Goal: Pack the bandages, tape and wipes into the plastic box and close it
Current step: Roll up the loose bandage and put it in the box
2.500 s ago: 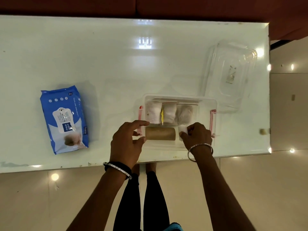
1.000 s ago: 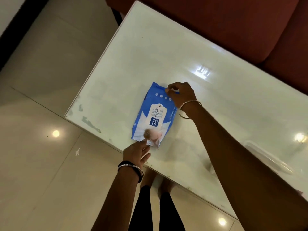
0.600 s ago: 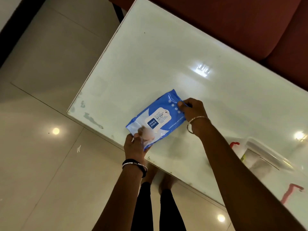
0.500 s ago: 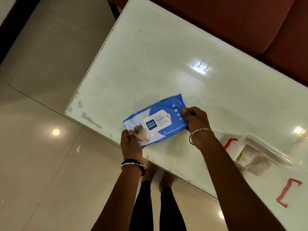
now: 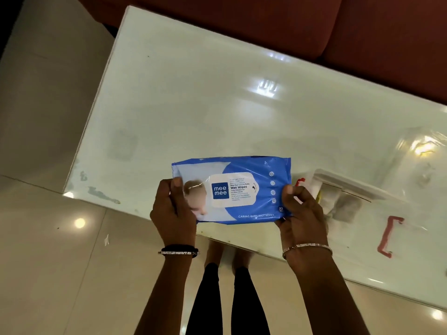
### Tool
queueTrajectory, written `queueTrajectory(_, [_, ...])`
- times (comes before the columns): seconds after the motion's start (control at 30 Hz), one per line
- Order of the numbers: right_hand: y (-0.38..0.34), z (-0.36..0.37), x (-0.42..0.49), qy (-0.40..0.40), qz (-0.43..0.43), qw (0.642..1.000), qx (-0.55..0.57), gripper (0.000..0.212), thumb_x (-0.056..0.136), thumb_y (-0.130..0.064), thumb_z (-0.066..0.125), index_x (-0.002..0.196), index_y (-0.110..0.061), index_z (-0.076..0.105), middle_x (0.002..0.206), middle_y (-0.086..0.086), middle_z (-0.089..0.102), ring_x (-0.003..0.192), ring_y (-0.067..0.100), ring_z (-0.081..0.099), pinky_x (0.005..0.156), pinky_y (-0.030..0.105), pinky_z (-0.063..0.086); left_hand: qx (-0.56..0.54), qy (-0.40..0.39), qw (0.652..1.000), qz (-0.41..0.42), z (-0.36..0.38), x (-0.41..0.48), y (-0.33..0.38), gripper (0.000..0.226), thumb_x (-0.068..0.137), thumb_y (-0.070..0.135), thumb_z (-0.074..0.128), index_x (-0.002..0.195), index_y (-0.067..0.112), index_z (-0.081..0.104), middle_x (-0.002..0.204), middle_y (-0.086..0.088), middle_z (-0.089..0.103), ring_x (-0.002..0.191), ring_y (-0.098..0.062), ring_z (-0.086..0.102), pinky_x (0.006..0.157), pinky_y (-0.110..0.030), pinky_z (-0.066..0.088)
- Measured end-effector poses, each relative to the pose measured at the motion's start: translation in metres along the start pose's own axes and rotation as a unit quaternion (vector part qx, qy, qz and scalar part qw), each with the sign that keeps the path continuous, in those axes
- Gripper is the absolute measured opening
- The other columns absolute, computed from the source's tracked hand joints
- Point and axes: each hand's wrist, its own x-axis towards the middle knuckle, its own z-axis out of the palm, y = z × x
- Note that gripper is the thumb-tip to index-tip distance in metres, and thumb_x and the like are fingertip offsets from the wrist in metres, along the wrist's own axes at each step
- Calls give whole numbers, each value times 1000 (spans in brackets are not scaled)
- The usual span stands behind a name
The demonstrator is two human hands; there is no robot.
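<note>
Wipes pack (image 5: 232, 189) lifted off table (image 5: 193, 105) — now level, nearer box (image 5: 350, 201).

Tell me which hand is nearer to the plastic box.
Right. The right hand grips the end of the wipes pack right beside the plastic box; the left hand grips the far end, a pack-length farther away.

both bare forearms reach forward and up from the bottom of the view, roughly parallel and apart. the left hand (image 5: 173, 213) grips one end of the wipes pack (image 5: 232, 189), thumb on top, fingers (image 5: 164, 189) curled underneath. the right hand (image 5: 301, 213) clamps the opposite end likewise. each wrist wears a bracelet.
</note>
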Motion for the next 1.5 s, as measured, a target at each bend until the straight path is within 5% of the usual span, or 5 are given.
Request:
queueTrajectory(0.33, [-40, -96, -23, 97, -55, 992, 54, 19, 94, -13, 57, 77, -18, 62, 86, 2, 74, 75, 14, 71, 61, 26, 59, -14, -196, 977, 82, 46, -48, 64, 31, 99, 44, 41, 83, 21, 55, 47, 2, 55, 36, -12, 59, 30, -29, 45])
queueTrajectory(0.63, [-44, -186, -2, 249, -79, 965, -25, 16, 95, -16, 58, 80, -22, 64, 71, 0, 72, 68, 14, 67, 62, 28, 55, 100, -292, 927, 215, 103, -96, 91, 29, 97, 25, 52, 69, 17, 49, 60, 6, 46, 59, -19, 44, 56, -27, 28])
queueTrajectory(0.93, [-21, -190, 31, 380, -141, 869, -282, 16, 97, -18, 51, 103, -7, 61, 77, -1, 60, 74, 21, 57, 67, 26, 40, 256, -275, 877, 298, 143, -108, 96, 22, 95, 28, 55, 108, 12, 63, 79, -12, 69, 81, -35, 60, 69, -41, 41])
queueTrajectory(1.23, [-10, -183, 46, 357, -142, 819, -426, 16, 97, -20, 49, 109, -9, 47, 64, -2, 55, 54, 19, 47, 46, 17, 24, 339, -189, 810, 439, 148, -125, 84, 26, 87, 25, 50, 103, 20, 69, 102, -6, 68, 88, -28, 63, 73, -38, 46])
queueTrajectory(1.5, [-18, -174, 50, 292, -67, 840, -453, 33, 97, -26, 52, 124, -12, 38, 90, 8, 66, 82, 34, 70, 67, 38, 54, 426, -368, 703, 434, 146, -157, 74, 61, 82, 42, 69, 134, 14, 55, 139, -12, 57, 129, -29, 53, 110, -50, 38])
